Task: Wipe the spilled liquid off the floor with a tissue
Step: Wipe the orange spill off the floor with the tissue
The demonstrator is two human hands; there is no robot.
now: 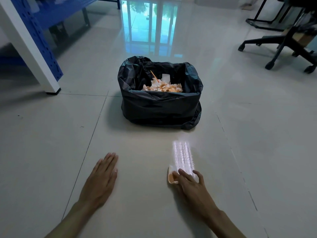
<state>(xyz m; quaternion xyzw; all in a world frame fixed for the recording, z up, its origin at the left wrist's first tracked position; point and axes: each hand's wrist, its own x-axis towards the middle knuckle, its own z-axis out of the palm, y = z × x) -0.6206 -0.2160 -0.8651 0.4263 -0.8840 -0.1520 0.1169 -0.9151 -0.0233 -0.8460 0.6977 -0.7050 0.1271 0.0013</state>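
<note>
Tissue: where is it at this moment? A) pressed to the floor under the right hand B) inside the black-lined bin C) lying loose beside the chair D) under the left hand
A: the right hand presses the orange-stained tissue onto the floor, a wet streak ahead of it; the left hand lies flat and empty.

Two bare forearms are showing at the bottom of the view, with no sleeves, watch, rings or gloves on them. The left hand (101, 176) is showing its back, with a short, unpainted thumbnail catching the light. The right hand (190, 183) is showing slim fingers and knuckles, its nails too small to tell.
</note>
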